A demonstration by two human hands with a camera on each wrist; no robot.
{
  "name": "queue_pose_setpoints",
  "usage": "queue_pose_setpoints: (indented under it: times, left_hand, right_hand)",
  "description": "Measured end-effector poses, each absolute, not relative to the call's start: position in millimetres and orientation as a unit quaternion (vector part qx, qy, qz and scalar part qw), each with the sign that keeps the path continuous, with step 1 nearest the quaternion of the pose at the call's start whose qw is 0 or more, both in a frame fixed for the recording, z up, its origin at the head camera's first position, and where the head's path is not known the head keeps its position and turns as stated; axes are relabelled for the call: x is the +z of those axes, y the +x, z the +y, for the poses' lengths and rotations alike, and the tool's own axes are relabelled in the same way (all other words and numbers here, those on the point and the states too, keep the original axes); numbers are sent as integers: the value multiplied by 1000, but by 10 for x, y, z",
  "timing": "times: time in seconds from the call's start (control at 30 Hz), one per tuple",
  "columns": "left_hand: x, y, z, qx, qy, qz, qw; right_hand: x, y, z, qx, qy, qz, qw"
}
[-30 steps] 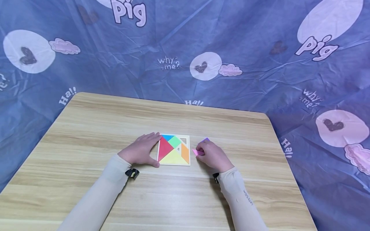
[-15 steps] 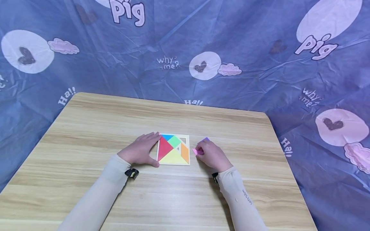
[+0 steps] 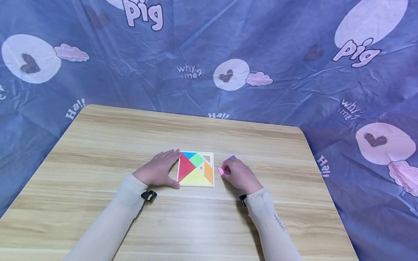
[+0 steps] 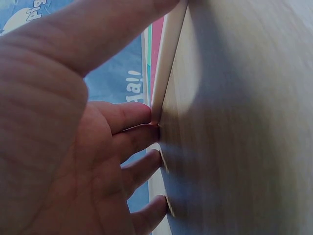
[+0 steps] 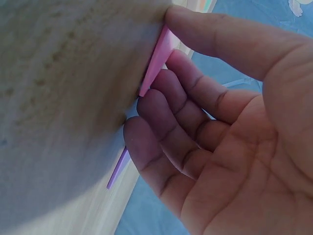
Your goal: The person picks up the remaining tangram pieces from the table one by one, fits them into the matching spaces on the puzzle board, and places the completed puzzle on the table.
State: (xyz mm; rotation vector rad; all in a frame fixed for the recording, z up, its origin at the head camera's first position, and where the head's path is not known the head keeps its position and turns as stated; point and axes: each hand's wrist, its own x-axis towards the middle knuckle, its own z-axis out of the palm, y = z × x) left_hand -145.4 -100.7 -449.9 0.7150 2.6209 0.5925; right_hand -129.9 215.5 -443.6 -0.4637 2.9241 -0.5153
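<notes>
A square tangram board [image 3: 196,186] with a pale rim lies mid-table. Red [image 3: 186,168], yellow [image 3: 196,178], orange [image 3: 208,172], green [image 3: 197,159] and blue [image 3: 188,154] pieces sit in it; two bare recesses show at its right side. My left hand [image 3: 158,168] spans the board's left edge, fingertips at the far corner and thumb at the near one. Right of the board, my right hand [image 3: 241,175] pinches a pink tangram piece [image 5: 157,56] between thumb and fingers, low over the wood. Beyond those fingers lies a purple piece [image 3: 231,158], partly hidden by the hand.
The wooden table [image 3: 183,224] has rounded far corners and extends around the board on all sides. A blue printed cloth [image 3: 163,72] hangs behind it and along both sides. Each wrist wears a small black device, such as the left one [image 3: 149,196].
</notes>
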Motion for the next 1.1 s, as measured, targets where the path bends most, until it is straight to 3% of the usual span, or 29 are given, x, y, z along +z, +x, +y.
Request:
queue_pose_setpoints:
  times: [1.1]
  left_hand:
    - [-4496, -1451, -1015, 216, 254, 926, 176]
  right_hand:
    - [-4424, -1330, 2157, -208, -114, 967, 93]
